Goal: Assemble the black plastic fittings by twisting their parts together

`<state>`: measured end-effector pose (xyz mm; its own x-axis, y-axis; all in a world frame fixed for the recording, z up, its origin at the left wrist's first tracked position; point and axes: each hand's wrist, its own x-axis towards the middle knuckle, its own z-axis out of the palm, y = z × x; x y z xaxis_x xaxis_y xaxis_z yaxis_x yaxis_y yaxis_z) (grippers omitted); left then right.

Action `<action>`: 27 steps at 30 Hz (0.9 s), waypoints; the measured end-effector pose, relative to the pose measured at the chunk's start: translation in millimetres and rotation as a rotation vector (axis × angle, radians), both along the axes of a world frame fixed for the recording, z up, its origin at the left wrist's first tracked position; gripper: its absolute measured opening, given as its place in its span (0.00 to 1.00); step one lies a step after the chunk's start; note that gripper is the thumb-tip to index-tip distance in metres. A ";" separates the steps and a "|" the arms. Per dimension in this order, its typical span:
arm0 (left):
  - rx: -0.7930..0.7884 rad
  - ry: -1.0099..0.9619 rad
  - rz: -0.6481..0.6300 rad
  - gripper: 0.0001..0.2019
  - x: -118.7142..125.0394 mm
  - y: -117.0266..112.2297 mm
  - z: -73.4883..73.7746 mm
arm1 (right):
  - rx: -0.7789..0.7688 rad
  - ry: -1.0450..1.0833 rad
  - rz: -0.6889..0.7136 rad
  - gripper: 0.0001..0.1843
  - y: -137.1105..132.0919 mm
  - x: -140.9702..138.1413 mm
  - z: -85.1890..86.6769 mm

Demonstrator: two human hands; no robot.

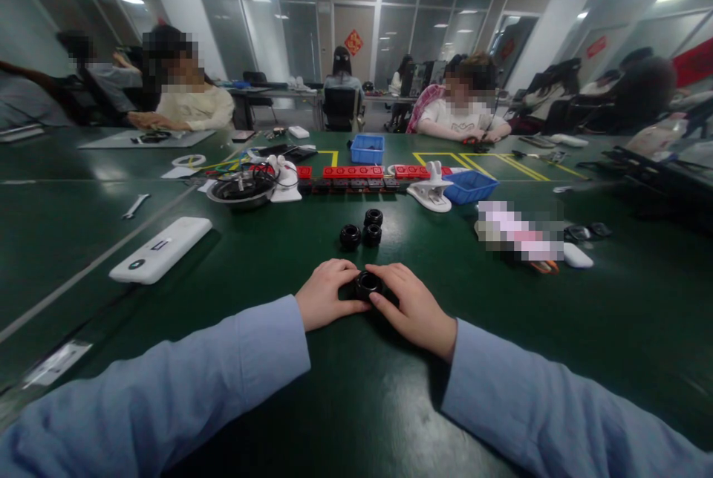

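Black ring's point(367, 294) pinched between left hand point(330, 295) and right hand point(415, 307), three lookalikes point(373, 235) kinda bunched just beyond on the bench point(373, 411).

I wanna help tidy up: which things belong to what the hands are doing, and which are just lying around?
In the job:
black ring, between left hand and right hand
probably the three similar black pieces just beyond

Seemingly just lying about:
wrench
white oblong device
white clip
two blue trays
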<state>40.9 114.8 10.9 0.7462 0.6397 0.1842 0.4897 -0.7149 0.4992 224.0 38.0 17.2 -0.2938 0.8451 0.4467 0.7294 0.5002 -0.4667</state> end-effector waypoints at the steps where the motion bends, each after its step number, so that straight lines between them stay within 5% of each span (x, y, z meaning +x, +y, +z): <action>1: 0.002 0.006 0.000 0.20 0.2 -0.3 0.6 | 0.003 0.002 -0.006 0.19 0.0 0.0 0.0; 17: 0.038 0.029 0.018 0.20 0.1 -1.1 1.1 | 0.125 -0.048 -0.101 0.12 -2.6 -0.6 4.7; 27: 0.022 0.024 0.035 0.21 0.3 -2.8 2.3 | 0.317 -0.089 -0.012 0.14 -5.3 2.6 9.6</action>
<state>41.2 112.0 13.2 0.7279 0.6615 0.1806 0.5263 -0.7078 0.4713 226.7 32.8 26.7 -0.3347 0.6715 0.6611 0.7668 0.6018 -0.2230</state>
